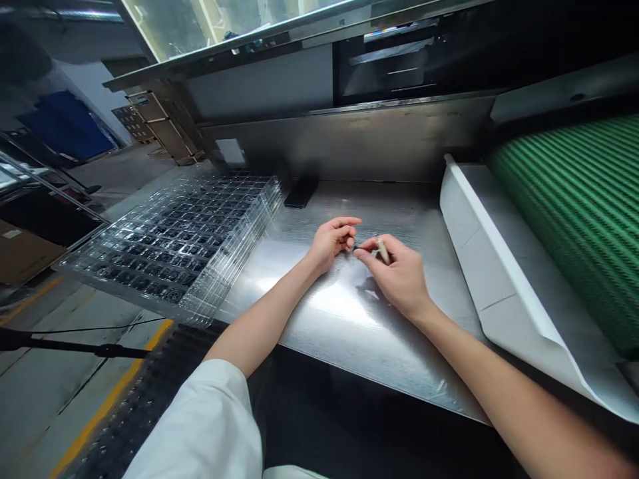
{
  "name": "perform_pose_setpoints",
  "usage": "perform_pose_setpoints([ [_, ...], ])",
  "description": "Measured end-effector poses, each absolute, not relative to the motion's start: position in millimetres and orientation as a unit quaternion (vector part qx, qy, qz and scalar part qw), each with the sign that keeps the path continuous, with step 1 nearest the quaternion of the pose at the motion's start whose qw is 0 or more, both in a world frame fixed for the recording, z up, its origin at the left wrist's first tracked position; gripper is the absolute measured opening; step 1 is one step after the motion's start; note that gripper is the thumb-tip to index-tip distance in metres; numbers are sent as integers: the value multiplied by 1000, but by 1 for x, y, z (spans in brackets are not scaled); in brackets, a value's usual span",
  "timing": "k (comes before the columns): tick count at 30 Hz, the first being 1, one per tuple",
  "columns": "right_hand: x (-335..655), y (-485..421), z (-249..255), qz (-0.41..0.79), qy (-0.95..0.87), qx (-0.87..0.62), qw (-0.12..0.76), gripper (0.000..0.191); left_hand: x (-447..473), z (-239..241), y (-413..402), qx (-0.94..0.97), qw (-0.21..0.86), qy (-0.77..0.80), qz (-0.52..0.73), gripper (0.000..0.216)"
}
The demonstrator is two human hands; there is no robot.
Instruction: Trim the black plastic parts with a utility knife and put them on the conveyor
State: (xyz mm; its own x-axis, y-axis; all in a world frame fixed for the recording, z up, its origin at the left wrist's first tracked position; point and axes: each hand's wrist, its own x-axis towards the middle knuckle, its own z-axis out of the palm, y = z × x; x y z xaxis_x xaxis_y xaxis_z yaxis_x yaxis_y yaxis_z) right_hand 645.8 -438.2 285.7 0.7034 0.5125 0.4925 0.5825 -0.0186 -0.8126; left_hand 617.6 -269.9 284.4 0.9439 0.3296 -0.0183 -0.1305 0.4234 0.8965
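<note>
Your right hand [399, 273] is closed: thumb and forefinger tips are drawn together, and a short pale stick [383, 251] is tucked slantwise across the fingers and held there. At those fingertips sits a small dark piece [355, 247], right in the gap where your two hands meet. It is too small to make out its shape, and it shows only as a dark speck against the bright metal. Your left hand [330, 243] is curled, forefinger out over the top and the other fingertips bent in toward the dark piece. You cannot tell from here whether it grips the piece or only touches it. Both hands hover low over a brushed steel table [319, 319], near its middle, forearms bare, with a white sleeve [210, 426] on your left upper arm. To your left, on the same table, a stack of clear plastic trays [174, 246] with many small pockets hangs partly over the edge. Behind the hands, near the back wall, lies a flat black slab [301, 191]. To your right a white angled panel [499, 279] borders a green ribbed belt [574, 213]. The floor to the left is grey with a yellow line [110, 399], and a brown box [20, 253] sits beyond it.
</note>
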Motion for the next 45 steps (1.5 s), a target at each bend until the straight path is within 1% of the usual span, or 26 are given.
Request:
perform_pose_setpoints([
  [3, 652, -438, 289, -50, -289, -718, 631, 33, 615, 282, -282, 530, 842, 48, 92, 20],
  [7, 660, -437, 284, -54, -250, -722, 643, 39, 611, 283, -297, 536, 842, 34, 43, 29],
  [11, 664, -438, 281, -50, -256, -751, 607, 40, 607, 285, -302, 504, 863, 28, 10, 30],
  [19, 669, -441, 281, -72, -259, -799, 539, 51, 607, 288, -300, 463, 886, 20, 3, 27],
  [25, 668, -441, 285, -78, -280, -816, 500, 52, 607, 290, -300, 459, 888, 31, 16, 30],
  [29, 668, -442, 287, -78, -285, -825, 481, 50, 607, 287, -298, 454, 891, 21, 17, 27],
  [39, 668, -440, 287, -71, -271, -831, 481, 49, 607, 291, -299, 474, 879, 27, 35, 25],
  [45, 669, -439, 286, -70, -273, -833, 476, 44, 605, 296, -299, 481, 875, 27, 34, 21],
])
